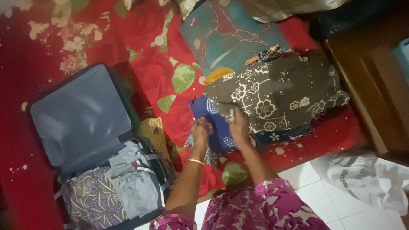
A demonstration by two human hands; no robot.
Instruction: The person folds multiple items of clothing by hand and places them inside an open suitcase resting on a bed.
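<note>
My left hand (201, 129) and my right hand (237, 123) both rest on a blue patterned cloth (213, 114) lying on the red flowered bedspread (149, 68). The fingers of both hands are curled onto the fabric; the frame is blurred, so the exact grip is unclear. Right beside them lies a stack of folded clothes topped by a dark brown cloth with white flowers (277, 91). A gold bangle (195, 161) circles my left wrist.
An open suitcase (81, 119) lies at the left, its lower half packed with grey and patterned clothes (110, 187) under straps. A teal pillow (226, 34) is at the top. A white bag (366, 179) sits on the tiled floor, beside a wooden cabinet (375, 85).
</note>
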